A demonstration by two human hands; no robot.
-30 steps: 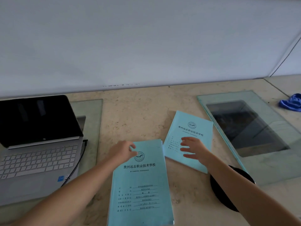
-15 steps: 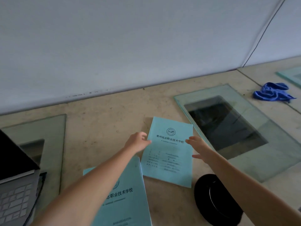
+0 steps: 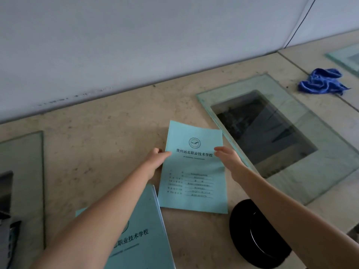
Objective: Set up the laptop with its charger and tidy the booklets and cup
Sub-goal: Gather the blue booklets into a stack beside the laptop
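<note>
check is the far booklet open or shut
Shut: the far booklet lies flat, front cover with title facing up.

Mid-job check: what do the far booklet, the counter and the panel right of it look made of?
Booklet: thin matte light-blue paper, the cover slightly creased at its right edge. Counter: beige mottled stone or a look-alike, dull finish. Panel: clear glass, greenish at the edges, a dark recess showing through.
</note>
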